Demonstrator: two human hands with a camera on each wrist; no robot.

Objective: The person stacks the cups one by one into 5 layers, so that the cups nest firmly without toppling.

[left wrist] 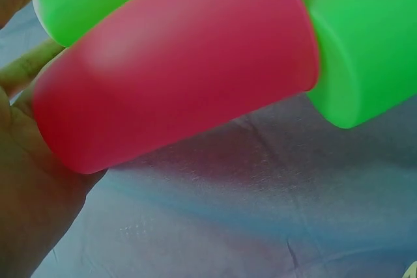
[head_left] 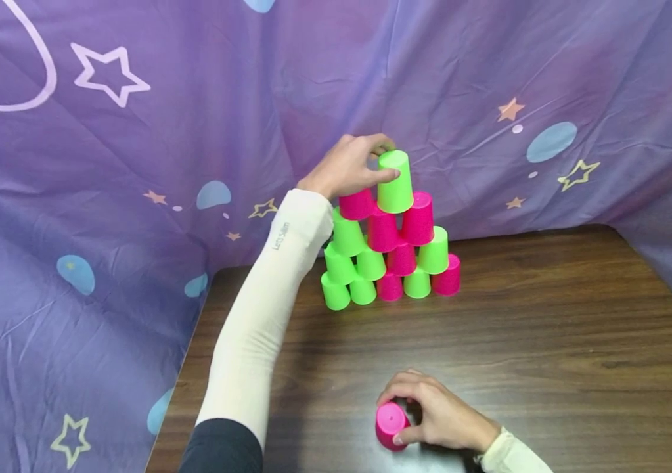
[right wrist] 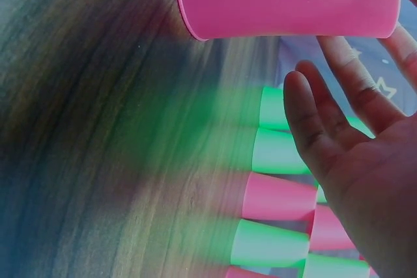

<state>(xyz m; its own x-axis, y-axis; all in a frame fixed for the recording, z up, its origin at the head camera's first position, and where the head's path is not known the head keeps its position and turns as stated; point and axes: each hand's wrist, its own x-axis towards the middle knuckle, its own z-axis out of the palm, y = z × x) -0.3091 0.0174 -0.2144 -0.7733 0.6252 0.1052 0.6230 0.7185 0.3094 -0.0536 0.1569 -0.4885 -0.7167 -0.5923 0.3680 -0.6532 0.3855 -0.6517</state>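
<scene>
My left hand [head_left: 355, 164] pinches an upside-down green cup [head_left: 396, 187] between thumb and fingers at the top of a stacked pyramid of cups. The green cup's rim overlaps the pink cups [head_left: 418, 220] of the row below. Beside it on the top row stands a pink cup [head_left: 357, 204], partly behind my hand; in the left wrist view this pink cup [left wrist: 182, 63] fills the middle. Near the table's front, my right hand [head_left: 439, 410] holds another upside-down pink cup [head_left: 391, 426], thumb on one side and fingers on the other.
Several green and pink cups form the pyramid's lower rows, with a green cup [head_left: 336, 292] at the bottom left and a pink one [head_left: 447, 276] at the bottom right. The brown wooden table [head_left: 548, 341] meets a purple star-patterned cloth [head_left: 460, 79] behind.
</scene>
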